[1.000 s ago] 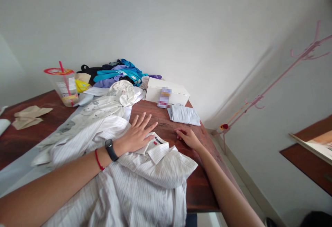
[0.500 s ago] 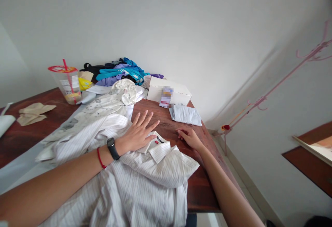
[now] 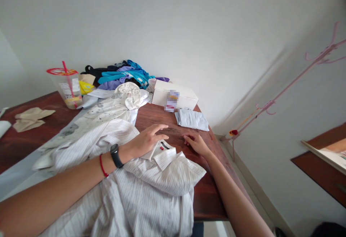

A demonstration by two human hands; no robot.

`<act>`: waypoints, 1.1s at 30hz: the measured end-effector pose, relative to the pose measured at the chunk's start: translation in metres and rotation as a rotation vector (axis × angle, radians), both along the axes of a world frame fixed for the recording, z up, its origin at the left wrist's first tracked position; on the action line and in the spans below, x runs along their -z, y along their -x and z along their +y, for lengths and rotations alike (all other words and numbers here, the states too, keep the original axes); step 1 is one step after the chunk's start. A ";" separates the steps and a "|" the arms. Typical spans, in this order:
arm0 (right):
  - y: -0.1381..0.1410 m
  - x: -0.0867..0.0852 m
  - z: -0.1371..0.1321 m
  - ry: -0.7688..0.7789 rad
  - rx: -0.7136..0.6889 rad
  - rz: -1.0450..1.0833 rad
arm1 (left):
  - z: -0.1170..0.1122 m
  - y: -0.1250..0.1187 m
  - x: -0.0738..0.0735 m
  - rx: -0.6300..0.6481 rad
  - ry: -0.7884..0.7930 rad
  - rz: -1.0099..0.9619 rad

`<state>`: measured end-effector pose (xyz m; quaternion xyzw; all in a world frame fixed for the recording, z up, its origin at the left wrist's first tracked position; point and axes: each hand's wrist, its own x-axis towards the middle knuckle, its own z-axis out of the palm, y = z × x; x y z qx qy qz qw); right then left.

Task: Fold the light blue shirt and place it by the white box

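Note:
A striped light shirt (image 3: 151, 197) lies rumpled over the near part of the wooden table, its collar (image 3: 164, 157) with a dark label and red tag facing up. My left hand (image 3: 147, 141) is over the shirt beside the collar. Its fingers reach forward, slightly bent, with a gap between thumb and index finger and nothing held. To the right of the collar, my right hand (image 3: 197, 143) rests on the bare wood, fingers loosely bent and empty. Beyond it lies a folded pale grey cloth (image 3: 191, 119).
A white box (image 3: 186, 94) stands against the wall, near a heap of blue, purple and black clothes (image 3: 124, 76). Left of these are a plastic cup (image 3: 67, 89) with a straw and a brown napkin (image 3: 32, 118). A pink coat rack (image 3: 292, 80) leans across the right side.
My left hand has turned from lying flat with spread fingers to a sideways, slightly curled pose. My right hand and the shirt stay nearly the same; the view shifts slightly.

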<state>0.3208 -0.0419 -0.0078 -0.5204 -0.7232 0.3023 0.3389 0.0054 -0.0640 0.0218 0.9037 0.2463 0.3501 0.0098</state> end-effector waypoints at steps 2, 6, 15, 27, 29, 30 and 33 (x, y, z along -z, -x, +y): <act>0.000 0.000 0.000 0.006 0.002 0.004 | 0.000 0.000 0.001 -0.031 0.017 -0.035; 0.001 0.000 -0.001 0.018 0.015 -0.001 | 0.001 0.000 0.002 -0.047 0.034 -0.060; 0.001 -0.004 -0.004 -0.013 -0.006 -0.037 | -0.001 0.000 -0.001 -0.083 0.056 -0.054; 0.000 0.000 -0.002 -0.005 0.003 -0.006 | 0.002 -0.001 0.001 -0.084 0.085 -0.069; 0.001 -0.001 -0.003 -0.007 0.003 -0.012 | 0.003 -0.001 0.001 -0.086 0.080 -0.069; 0.001 -0.002 -0.003 -0.008 0.002 -0.018 | 0.003 -0.001 0.002 -0.089 0.078 -0.066; 0.001 -0.004 -0.003 -0.015 0.000 -0.028 | 0.004 0.000 0.002 -0.087 0.075 -0.063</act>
